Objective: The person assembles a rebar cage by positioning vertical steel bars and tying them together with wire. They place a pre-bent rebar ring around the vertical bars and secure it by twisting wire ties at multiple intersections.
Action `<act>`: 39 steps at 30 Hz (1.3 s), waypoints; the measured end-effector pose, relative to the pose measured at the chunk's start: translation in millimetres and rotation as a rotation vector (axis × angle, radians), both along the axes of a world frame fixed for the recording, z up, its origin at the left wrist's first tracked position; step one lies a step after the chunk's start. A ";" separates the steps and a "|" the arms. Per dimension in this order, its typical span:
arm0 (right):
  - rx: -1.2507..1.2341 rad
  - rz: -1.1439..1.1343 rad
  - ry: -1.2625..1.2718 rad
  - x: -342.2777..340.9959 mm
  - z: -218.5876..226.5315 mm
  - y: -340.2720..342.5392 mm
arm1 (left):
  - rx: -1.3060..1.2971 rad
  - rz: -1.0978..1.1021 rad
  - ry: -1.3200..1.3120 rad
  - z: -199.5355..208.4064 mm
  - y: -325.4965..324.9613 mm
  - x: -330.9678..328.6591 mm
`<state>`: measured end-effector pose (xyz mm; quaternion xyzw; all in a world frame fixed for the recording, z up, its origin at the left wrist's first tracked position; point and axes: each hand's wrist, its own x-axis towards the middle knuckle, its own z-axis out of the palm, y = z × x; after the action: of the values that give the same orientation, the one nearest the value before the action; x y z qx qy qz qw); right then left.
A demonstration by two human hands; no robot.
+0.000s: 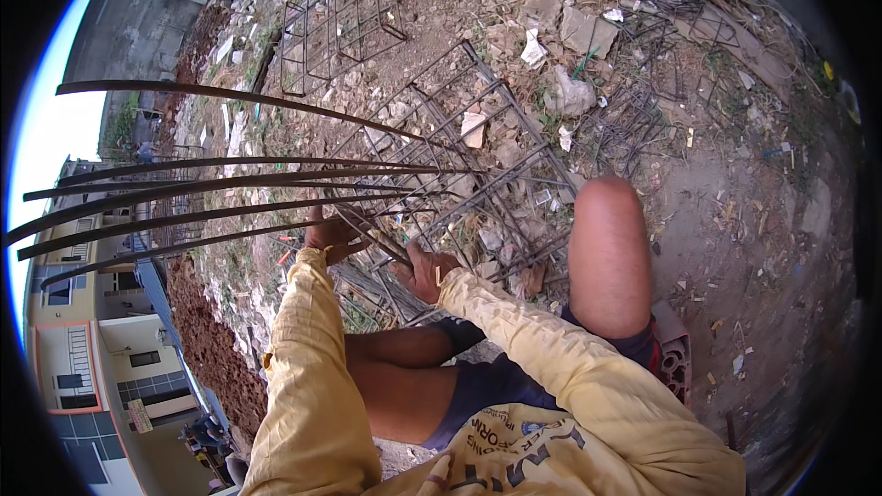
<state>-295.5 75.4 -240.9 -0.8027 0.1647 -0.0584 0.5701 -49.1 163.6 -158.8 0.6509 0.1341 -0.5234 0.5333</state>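
Note:
My right hand (424, 273) is closed round the handles of a dark metal hand tool that looks like pincers (388, 243). The tool slants up and left toward my left hand (328, 234). Curled beside the bars, my left hand has its fingers bent; what they hold is hidden. Both hands are at the near left side of a rebar cage (542, 152) of long bars and square stirrups on the ground. Several long rusty rebars (230, 182) stick out from it toward the left, above my left hand.
Another rebar frame (344, 23) lies at the far side. Broken concrete (588, 32), a pale rock (570, 92) and a tangle of thin wire (634, 124) are at the right. My bent knee (609, 253) rises beside the cage; I sit on a hollow block (675, 358).

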 end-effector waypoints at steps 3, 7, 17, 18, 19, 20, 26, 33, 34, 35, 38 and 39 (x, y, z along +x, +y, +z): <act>0.021 0.041 -0.217 -30.3 -0.4 -6.3 | -0.033 -0.033 0.026 -6.8 19.3 11.9; 0.088 -0.045 -0.277 -59.9 -29.5 -10.2 | 0.067 0.074 -0.013 -8.8 -1.5 1.2; -0.020 -0.225 -0.045 1.7 -31.2 -38.1 | 0.152 -0.081 0.012 3.2 -13.0 -0.7; 0.058 -0.183 0.078 6.8 -31.6 -45.9 | 0.151 -0.085 0.012 3.2 -13.2 -1.2; 0.137 -0.139 0.202 8.3 -31.4 -49.3 | 0.151 -0.089 0.013 3.1 -13.0 -1.6; 0.054 -0.150 0.137 5.5 -31.3 -48.6 | 0.150 -0.093 0.015 2.9 -12.3 -1.8; -0.016 -0.244 0.065 6.3 -36.7 -42.7 | 0.166 -0.104 -0.037 -7.8 -7.5 3.8; -0.049 -0.173 -0.021 -6.9 0.1 -46.2 | 0.316 -0.229 -0.229 -36.1 7.9 24.0; -0.101 -0.200 -0.118 -10.6 -3.4 -41.6 | 0.316 -0.208 -0.244 -38.6 4.3 22.4; -0.066 -0.166 -0.112 -19.8 -9.3 -40.2 | 0.315 -0.186 -0.258 -41.6 -0.5 20.6; 0.080 -0.173 -0.192 -66.1 -13.1 -29.3 | 0.223 -0.217 -0.276 -48.3 7.0 24.0; 0.126 -0.198 -0.204 -78.5 -24.2 -16.6 | 0.213 -0.207 -0.257 -55.6 16.8 31.4</act>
<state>-374.0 58.8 -265.2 -0.7350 0.1874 -0.1851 0.6248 -17.8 180.4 -214.5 0.7756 0.0518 -0.4707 0.4174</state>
